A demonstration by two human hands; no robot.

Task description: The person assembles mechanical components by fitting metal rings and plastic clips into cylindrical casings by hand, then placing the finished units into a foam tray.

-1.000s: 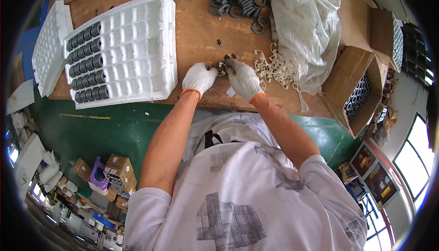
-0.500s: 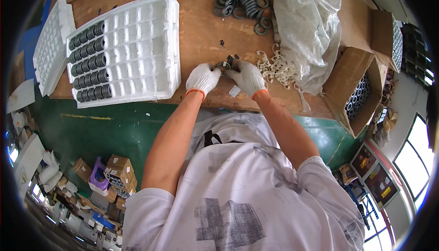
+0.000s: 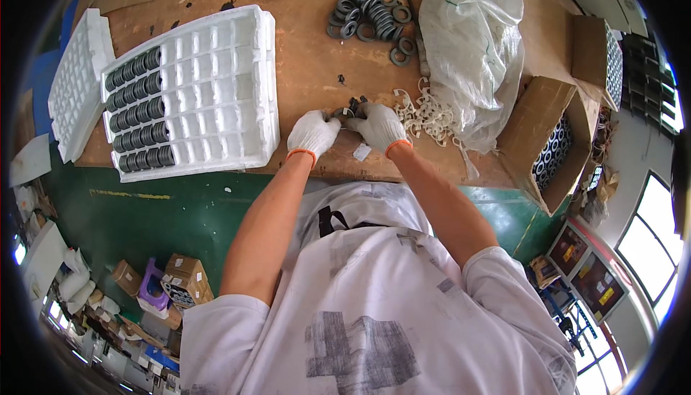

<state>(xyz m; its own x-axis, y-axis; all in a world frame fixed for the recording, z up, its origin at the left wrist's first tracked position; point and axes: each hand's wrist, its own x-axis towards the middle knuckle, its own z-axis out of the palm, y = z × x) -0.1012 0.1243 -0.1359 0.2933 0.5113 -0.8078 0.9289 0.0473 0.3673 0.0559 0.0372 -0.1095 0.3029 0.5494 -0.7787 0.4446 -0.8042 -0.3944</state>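
Both my hands wear white knitted gloves with orange cuffs and meet near the front edge of the table. My left hand [image 3: 314, 133] is curled with its fingertips at a dark grey ring [image 3: 335, 115], which is mostly hidden by the gloves. From the other side, my right hand [image 3: 380, 127] closes in on the same ring, its fingers bent inward. Small dark pieces [image 3: 354, 105] show just beyond the fingertips. A small white paper tag [image 3: 362, 152] lies between my wrists. Right of my right hand is a pile of white C-shaped clips [image 3: 430, 114].
A white foam tray [image 3: 216, 85] on the left holds rows of dark rings in its left columns; another foam tray [image 3: 78, 82] leans beyond it. Loose grey rings [image 3: 366, 32] lie at the back. A translucent sack [image 3: 471, 42] and a cardboard box [image 3: 529, 118] of rings stand on the right.
The view has shifted slightly, so the table's things appear a little lower and farther left. My hands stay together at the ring, with the fingers drawn slightly closer.
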